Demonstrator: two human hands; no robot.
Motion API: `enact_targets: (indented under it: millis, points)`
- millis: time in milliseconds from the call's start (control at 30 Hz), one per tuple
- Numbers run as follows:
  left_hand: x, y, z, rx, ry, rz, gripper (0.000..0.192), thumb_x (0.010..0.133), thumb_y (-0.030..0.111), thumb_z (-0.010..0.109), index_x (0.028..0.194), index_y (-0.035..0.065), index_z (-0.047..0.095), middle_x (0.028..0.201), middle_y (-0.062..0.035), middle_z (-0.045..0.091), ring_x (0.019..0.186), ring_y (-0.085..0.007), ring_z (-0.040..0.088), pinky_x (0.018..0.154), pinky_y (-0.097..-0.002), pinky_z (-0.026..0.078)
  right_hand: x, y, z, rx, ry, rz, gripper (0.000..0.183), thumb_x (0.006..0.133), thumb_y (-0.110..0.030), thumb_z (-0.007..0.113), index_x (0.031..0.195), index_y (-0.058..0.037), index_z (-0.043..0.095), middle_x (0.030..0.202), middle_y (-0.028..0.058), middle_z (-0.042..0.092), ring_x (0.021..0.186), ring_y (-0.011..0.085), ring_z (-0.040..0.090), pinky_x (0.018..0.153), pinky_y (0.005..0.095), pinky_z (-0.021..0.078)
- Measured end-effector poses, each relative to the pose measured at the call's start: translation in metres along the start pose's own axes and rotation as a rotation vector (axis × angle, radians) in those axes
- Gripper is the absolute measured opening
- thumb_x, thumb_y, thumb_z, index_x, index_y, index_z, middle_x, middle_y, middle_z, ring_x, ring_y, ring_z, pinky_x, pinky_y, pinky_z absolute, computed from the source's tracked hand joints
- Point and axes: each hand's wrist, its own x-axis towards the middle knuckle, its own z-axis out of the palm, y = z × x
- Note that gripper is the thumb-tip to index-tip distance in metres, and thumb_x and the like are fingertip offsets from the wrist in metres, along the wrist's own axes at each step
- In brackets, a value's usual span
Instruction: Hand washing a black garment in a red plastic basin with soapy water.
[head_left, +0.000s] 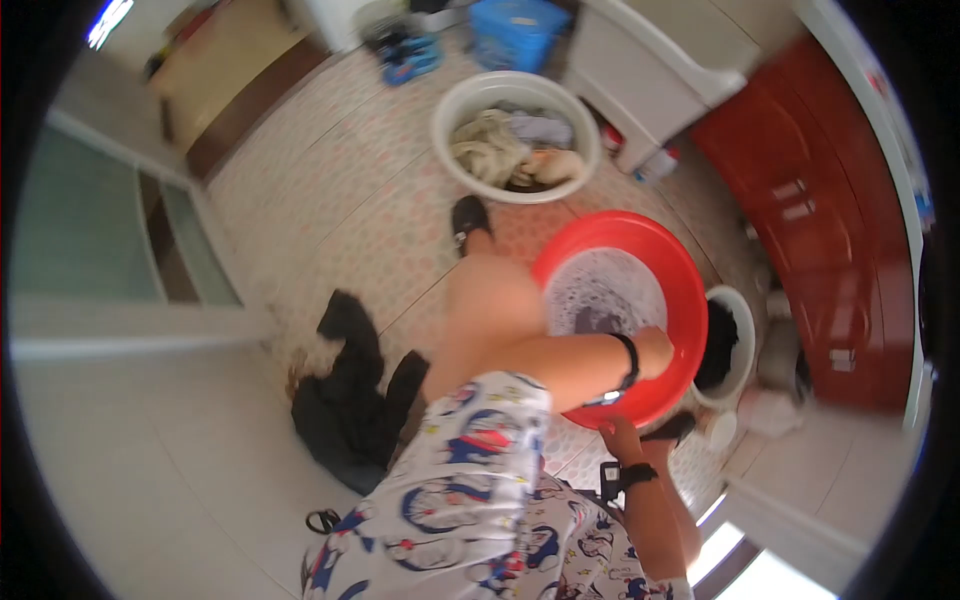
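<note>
A red plastic basin (679, 367) before me holds foamy water (622, 274), with a dark patch under the suds. My left hand (654, 352) is inside the basin, over the edge of the foam by the inner wall. Its fingers are curled out of sight, and whether they hold anything is hidden. A black band circles that wrist. At the near rim of the basin, my right hand (619, 441) has its fingers on the edge. A black strap with a small device (611, 480) is on the right wrist.
A white tub (442, 142) with clothes (491, 146) stands beyond my left foot. Dark cloth fills a white bucket (742, 360) right of the basin. A black garment (345, 412) lies at left. Red cabinets (810, 225) and a white sink unit (637, 82) stand beyond; a blue container (517, 34) sits farther back.
</note>
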Motion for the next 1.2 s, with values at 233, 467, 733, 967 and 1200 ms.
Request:
enact_targets:
  millis: [233,467,733,967,1200]
  points:
    - [-0.070,-0.115,0.018,0.249,-0.272,-0.187,0.020,0.071,0.014,0.056,0.082,0.0018,0.067,0.086,-0.0147,0.064,0.086,-0.0305,0.061,0.074,-0.0421,0.047,0.001,-0.035,-0.048,-0.008,-0.162,0.070,0.028,0.079,-0.024,0.058,0.099,-0.0043,0.061,0.094,0.0205,0.062,0.090,0.0355,0.058,0.079,0.0404,0.0465]
    - [-0.020,0.010,-0.045,0.309,0.100,0.256,0.021,0.074,0.021,0.057,0.083,0.0066,0.068,0.091,-0.0082,0.065,0.090,-0.0255,0.060,0.073,-0.0412,0.046,0.004,-0.046,-0.025,0.021,-0.242,0.133,0.031,0.080,-0.025,0.058,0.102,-0.0035,0.061,0.095,0.0199,0.062,0.090,0.0331,0.060,0.078,0.0385,0.0471]
    - [-0.135,0.046,-0.223,0.024,0.463,0.212,0.020,0.071,0.022,0.054,0.069,0.0045,0.063,0.071,-0.0117,0.063,0.065,-0.0295,0.061,0.057,-0.0428,0.047,0.035,-0.052,-0.022,0.071,-0.250,0.121,0.033,0.082,-0.026,0.058,0.104,-0.0014,0.060,0.095,0.0178,0.063,0.089,0.0271,0.061,0.078,0.0342,0.0475]
    - [-0.364,-0.150,-0.144,-0.267,0.620,-0.814,0.031,0.083,0.028,0.057,0.101,0.0035,0.058,0.082,-0.0104,0.063,0.070,-0.0195,0.060,0.063,-0.0313,0.047,0.018,-0.022,-0.027,0.125,-0.212,0.172,0.029,0.081,-0.023,0.059,0.101,-0.0016,0.061,0.093,0.0147,0.064,0.086,0.0223,0.062,0.076,0.0301,0.0472]
    - [-0.508,-0.147,0.097,0.138,0.512,-1.441,0.044,0.074,0.032,0.064,0.109,0.0080,0.053,0.114,-0.0186,0.048,0.104,-0.0363,0.048,0.084,-0.0452,0.041,0.014,-0.008,-0.030,0.119,-0.232,0.239,0.030,0.080,-0.023,0.059,0.101,-0.0016,0.061,0.092,0.0166,0.064,0.086,0.0248,0.062,0.076,0.0303,0.0474]
